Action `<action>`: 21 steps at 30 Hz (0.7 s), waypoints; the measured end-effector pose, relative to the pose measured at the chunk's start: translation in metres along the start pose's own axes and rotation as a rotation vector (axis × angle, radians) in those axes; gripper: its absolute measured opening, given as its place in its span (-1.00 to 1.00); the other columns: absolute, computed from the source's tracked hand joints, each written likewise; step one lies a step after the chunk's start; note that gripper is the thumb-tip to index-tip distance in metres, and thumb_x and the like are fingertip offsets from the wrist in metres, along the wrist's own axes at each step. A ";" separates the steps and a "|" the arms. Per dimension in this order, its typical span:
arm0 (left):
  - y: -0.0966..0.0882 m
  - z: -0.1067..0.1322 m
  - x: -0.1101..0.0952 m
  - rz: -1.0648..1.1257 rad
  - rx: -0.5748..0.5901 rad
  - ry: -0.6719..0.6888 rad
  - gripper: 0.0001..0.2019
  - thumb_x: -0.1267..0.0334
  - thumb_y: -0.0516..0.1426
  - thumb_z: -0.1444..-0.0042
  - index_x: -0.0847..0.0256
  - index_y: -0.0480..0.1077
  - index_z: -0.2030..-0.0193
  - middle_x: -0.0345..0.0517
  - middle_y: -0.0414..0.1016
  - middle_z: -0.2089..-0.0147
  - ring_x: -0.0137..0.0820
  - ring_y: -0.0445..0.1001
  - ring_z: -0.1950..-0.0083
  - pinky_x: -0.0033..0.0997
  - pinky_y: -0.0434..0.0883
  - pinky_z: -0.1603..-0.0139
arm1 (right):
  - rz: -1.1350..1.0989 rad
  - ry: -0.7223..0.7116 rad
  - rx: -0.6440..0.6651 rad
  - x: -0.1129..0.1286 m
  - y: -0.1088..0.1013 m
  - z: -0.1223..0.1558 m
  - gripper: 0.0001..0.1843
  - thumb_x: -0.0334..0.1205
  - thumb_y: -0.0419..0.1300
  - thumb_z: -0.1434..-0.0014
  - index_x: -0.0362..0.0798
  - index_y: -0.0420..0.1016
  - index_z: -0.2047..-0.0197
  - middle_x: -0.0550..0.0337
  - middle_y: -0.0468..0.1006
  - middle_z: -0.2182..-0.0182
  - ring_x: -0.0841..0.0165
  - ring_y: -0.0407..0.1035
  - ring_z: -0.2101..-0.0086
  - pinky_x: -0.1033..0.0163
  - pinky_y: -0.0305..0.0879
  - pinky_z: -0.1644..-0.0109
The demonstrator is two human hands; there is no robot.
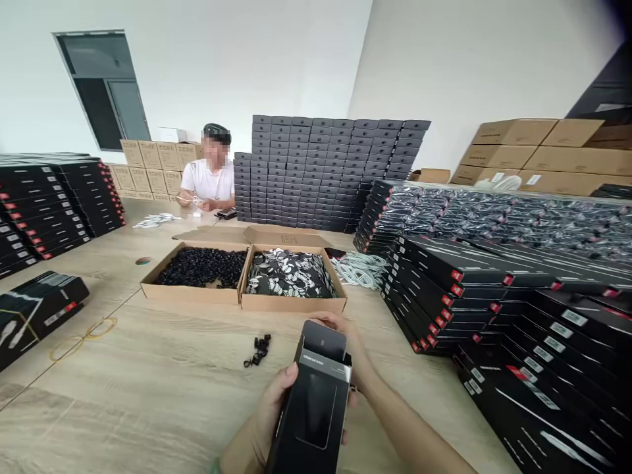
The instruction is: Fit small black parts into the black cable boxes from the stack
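Our left hand wraps the side of a black retail box, its fingers curled closely around the card, while our right hand cups the open top end, holding the box above the table. The box looks light and stiff but crushable, its smooth card perhaps slippery, so the long sides offer the surest hold. Small black pieces lie nearby.

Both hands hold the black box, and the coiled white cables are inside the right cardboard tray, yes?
No: the head view shows the coiled white cables on the table beside the right cardboard tray, not inside it. The left hand and right hand do hold the black box.
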State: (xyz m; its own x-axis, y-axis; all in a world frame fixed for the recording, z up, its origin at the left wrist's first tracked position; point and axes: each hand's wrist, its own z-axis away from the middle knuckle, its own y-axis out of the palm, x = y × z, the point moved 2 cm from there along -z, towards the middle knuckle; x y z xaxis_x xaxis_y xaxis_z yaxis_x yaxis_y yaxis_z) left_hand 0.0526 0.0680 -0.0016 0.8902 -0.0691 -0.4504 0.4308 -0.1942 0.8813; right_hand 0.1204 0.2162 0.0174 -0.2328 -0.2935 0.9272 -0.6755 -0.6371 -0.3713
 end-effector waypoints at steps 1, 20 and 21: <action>-0.001 -0.001 0.001 0.000 -0.039 0.003 -0.43 -0.07 -0.01 -0.18 0.38 0.41 -0.11 0.23 0.56 0.04 -0.14 0.53 0.11 -0.18 0.43 0.13 | 0.003 0.011 -0.050 -0.002 -0.014 0.005 -0.70 -0.08 0.12 -0.25 -0.05 0.51 0.06 0.02 0.41 -0.03 0.17 0.35 -0.02 0.02 0.27 -0.15; -0.006 -0.003 0.012 -0.236 -0.270 -0.058 -0.26 0.07 0.22 -0.08 0.08 0.06 -0.37 0.14 0.56 0.01 -0.03 0.53 0.00 -0.01 0.43 0.01 | -0.209 0.035 0.049 0.036 -0.044 0.063 -0.80 -0.27 0.27 -0.03 0.00 0.29 0.30 0.27 0.47 0.40 0.37 0.33 0.33 0.23 0.26 0.23; -0.006 -0.002 0.012 -0.251 -0.271 -0.060 -0.27 0.07 0.23 -0.07 0.07 0.09 -0.36 0.11 0.57 0.02 -0.06 0.55 0.03 -0.01 0.43 0.00 | -0.220 0.037 0.050 0.036 -0.042 0.063 -0.78 -0.28 0.26 -0.02 0.00 0.26 0.31 0.29 0.46 0.43 0.38 0.31 0.35 0.24 0.24 0.25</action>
State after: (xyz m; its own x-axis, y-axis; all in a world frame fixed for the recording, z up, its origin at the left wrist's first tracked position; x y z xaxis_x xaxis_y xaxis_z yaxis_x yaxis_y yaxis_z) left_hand 0.0609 0.0703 -0.0115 0.7450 -0.1108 -0.6578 0.6654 0.0532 0.7446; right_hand 0.1849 0.1873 0.0633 -0.1101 -0.1178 0.9869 -0.6776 -0.7176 -0.1613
